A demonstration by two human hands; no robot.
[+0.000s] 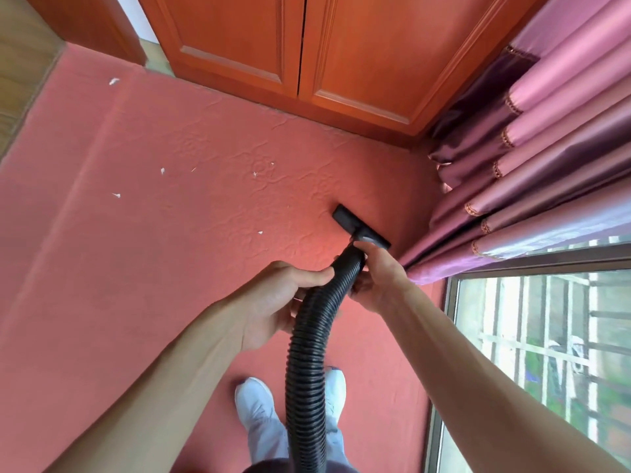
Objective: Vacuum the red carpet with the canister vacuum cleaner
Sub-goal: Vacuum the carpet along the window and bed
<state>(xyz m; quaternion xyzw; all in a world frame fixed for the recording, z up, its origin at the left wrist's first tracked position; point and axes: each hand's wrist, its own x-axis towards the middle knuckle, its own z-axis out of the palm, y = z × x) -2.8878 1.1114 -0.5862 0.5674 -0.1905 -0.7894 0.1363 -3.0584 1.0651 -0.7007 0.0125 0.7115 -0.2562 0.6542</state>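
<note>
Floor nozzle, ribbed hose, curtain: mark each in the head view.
floor nozzle (351,222), head view, on its flat black top.
ribbed hose (307,363), head view, on its mid-length ribs.
curtain (553,141), head view, on a pink middle fold.

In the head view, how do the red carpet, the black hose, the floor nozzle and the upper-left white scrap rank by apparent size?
1. red carpet, largest by far.
2. black hose, enlarged by nearness to the camera.
3. floor nozzle.
4. white scrap, smallest.
</note>
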